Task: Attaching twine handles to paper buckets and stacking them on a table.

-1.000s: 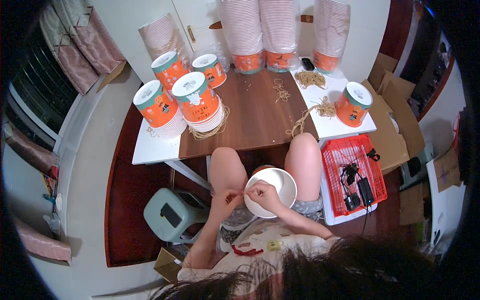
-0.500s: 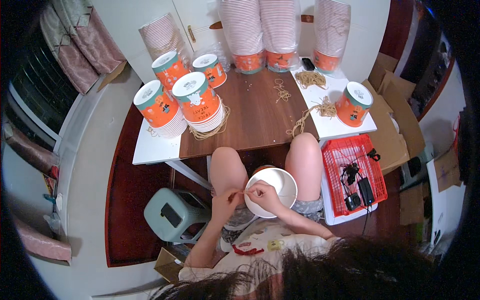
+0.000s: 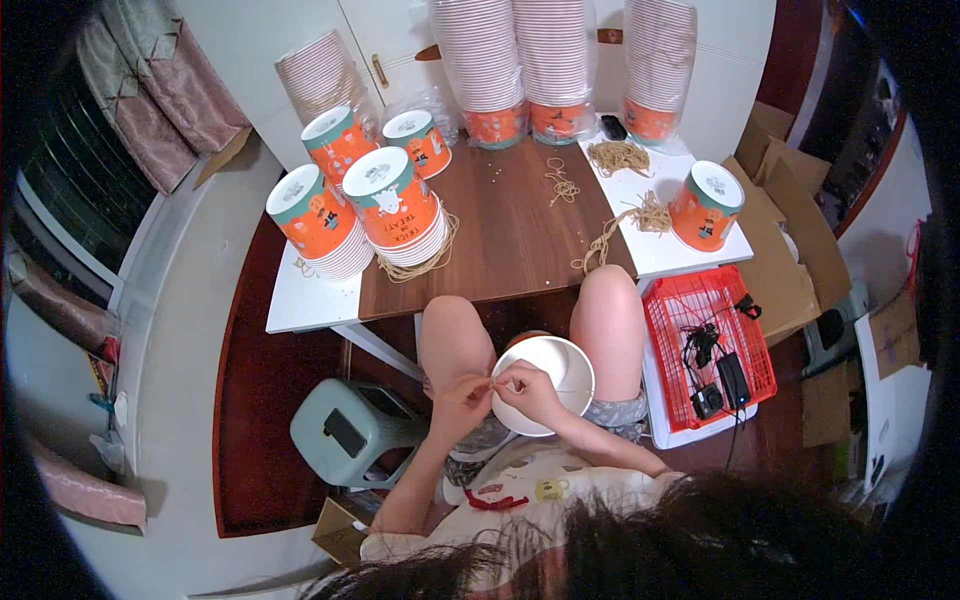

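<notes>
A paper bucket (image 3: 570, 360), white inside, stands mouth up between my thighs. A thin string (image 3: 575, 390) shows faintly against its inner wall on the right. At the bucket's left rim my left hand (image 3: 462, 402) and my right hand (image 3: 530, 393) meet, fingertips pinched together. Between them they seem to hold the string's end, mostly covered by the fingers. My right hand reaches over the bucket's mouth; my left stays just outside the rim.
Upturned orange buckets (image 3: 395, 205) stand on the table (image 3: 490, 230), with wrapped bucket stacks (image 3: 560, 70) behind. Tan string bundles (image 3: 618, 157) lie at the right near a single bucket (image 3: 707, 205). A red crate (image 3: 665, 350) holds black adapters; a grey-green stool (image 3: 330, 430) stands left.
My left hand has moved slightly right, so the fingertips of both hands now touch. The short strand seen between them is now covered. The bucket stays in place.
</notes>
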A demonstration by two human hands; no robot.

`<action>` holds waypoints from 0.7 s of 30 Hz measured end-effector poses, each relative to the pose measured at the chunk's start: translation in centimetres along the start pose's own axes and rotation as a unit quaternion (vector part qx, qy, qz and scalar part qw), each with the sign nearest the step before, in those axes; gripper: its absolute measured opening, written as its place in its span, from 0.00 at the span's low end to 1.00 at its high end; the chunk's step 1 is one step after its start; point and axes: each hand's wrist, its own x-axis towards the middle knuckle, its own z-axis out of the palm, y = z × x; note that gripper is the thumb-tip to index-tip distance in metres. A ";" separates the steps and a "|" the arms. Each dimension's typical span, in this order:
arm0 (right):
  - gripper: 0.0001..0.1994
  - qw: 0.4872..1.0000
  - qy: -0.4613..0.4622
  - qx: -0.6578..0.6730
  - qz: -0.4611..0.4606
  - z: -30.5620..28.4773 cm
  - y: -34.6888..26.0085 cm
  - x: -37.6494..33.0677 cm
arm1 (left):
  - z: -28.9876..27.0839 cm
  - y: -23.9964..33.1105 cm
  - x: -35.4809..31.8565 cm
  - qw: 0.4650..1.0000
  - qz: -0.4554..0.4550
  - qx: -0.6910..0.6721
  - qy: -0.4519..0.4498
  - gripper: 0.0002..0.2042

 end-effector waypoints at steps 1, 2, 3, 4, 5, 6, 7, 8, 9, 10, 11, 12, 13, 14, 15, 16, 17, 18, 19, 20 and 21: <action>0.03 1.000 0.001 0.002 0.000 0.0 0.0 0.0 | 0.0 -0.2 0.0 1.000 0.000 0.000 0.000 0.07; 0.03 1.000 0.001 0.002 0.000 0.0 0.0 0.0 | 0.1 -0.5 0.0 0.999 0.020 0.033 -0.002 0.07; 0.03 1.000 0.002 -0.001 -0.002 0.0 0.0 0.0 | 0.1 -0.7 0.0 0.997 0.039 0.065 -0.003 0.07; 0.04 1.000 0.002 -0.005 -0.005 0.0 0.0 0.0 | 0.1 -0.8 -0.1 0.997 0.039 0.065 -0.003 0.07; 0.04 1.000 0.002 -0.005 -0.005 -0.1 -0.1 0.0 | 0.2 -0.9 -0.1 0.997 0.040 0.069 0.000 0.07; 0.04 1.000 -0.006 -0.022 -0.001 -0.2 -0.1 0.0 | 0.2 -0.8 -0.1 0.997 0.041 0.072 0.004 0.06; 0.05 0.999 -0.015 -0.038 0.003 -0.2 -0.1 0.0 | 0.1 -0.8 -0.1 0.997 0.041 0.072 0.004 0.06; 0.05 0.999 -0.014 -0.038 0.004 -0.2 -0.1 -0.1 | -0.1 -0.5 0.0 0.995 0.050 0.083 -0.004 0.06; 0.05 0.999 -0.002 -0.052 -0.014 -0.1 -0.1 -0.2 | -0.2 -0.3 0.1 0.994 0.059 0.094 -0.013 0.06; 0.05 0.997 0.010 -0.065 -0.032 -0.1 -0.1 -0.2 | -0.2 -0.1 0.1 0.994 0.059 0.094 -0.013 0.06; 0.05 0.997 0.010 -0.065 -0.032 -0.1 -0.1 -0.2 | 0.0 0.0 0.1 0.995 0.034 0.091 -0.003 0.06; 0.05 0.997 0.013 -0.070 -0.038 -0.1 -0.1 -0.2 | 0.0 0.2 0.1 0.996 0.008 0.087 0.008 0.06; 0.05 0.996 0.016 -0.075 -0.044 0.0 -0.1 -0.2 | -0.1 0.4 0.1 0.996 0.008 0.087 0.008 0.06; 0.05 0.996 0.016 -0.075 -0.043 -0.1 -0.1 -0.2 | -0.3 0.6 0.2 0.996 -0.025 0.087 -0.009 0.06; 0.05 0.996 0.018 -0.076 -0.046 -0.1 -0.2 -0.2 | -0.4 0.8 0.2 0.994 -0.058 0.088 -0.025 0.05; 0.04 0.996 0.021 -0.076 -0.049 -0.1 -0.2 -0.2 | -0.5 0.8 0.2 0.994 -0.058 0.087 -0.025 0.05; 0.04 0.996 0.021 -0.076 -0.048 -0.1 -0.1 -0.2 | -0.5 0.9 0.2 0.995 -0.049 0.083 -0.031 0.05; 0.04 0.995 0.022 -0.084 -0.053 -0.1 0.0 -0.2 | -0.6 0.9 0.2 0.995 -0.041 0.078 -0.037 0.05; 0.04 0.994 0.023 -0.091 -0.059 -0.1 0.0 -0.2 | -0.5 0.8 0.1 0.995 -0.041 0.078 -0.038 0.05; 0.04 0.994 0.023 -0.091 -0.058 -0.1 0.0 -0.1 | -0.4 0.7 0.1 0.996 -0.034 0.073 -0.032 0.04; 0.04 0.994 0.026 -0.091 -0.062 -0.1 0.0 -0.1 | -0.4 0.6 0.1 0.997 -0.026 0.068 -0.027 0.04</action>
